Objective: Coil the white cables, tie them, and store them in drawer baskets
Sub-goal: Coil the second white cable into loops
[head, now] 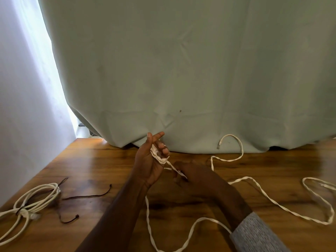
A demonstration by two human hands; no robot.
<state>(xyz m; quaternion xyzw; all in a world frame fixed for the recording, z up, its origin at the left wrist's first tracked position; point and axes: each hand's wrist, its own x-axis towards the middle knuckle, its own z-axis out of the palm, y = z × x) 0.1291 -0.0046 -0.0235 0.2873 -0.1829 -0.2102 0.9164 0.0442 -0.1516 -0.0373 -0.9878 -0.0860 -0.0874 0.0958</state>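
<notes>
Winding a white cable (258, 188) near the middle of the frame, just below a pale green curtain (181, 70) that fills the upper part. Left hand (151, 159) raised with palm turned toward the right, thumb and forefinger straight and pointing up, the lower fingers curled round a few small turns of the cable. Right hand (192, 174) just beside it, lower and to the right, back toward the camera and somewhat blurred, fingers bent and pinching the strand that runs down from the left hand. Grey sleeve (258, 233) on the right forearm at lower right. Rest of the cable lying loose on the wooden table (91, 160): one run curving from under the right forearm down to the bottom edge and back up behind the left forearm, another trailing right into a loop at the right edge, and the plug end (219, 145) arching up against the curtain hem at upper right. Coiled and tied white cable (36, 199) resting at lower left. Two dark ties (87, 195) on the table between that coil and the left forearm.
</notes>
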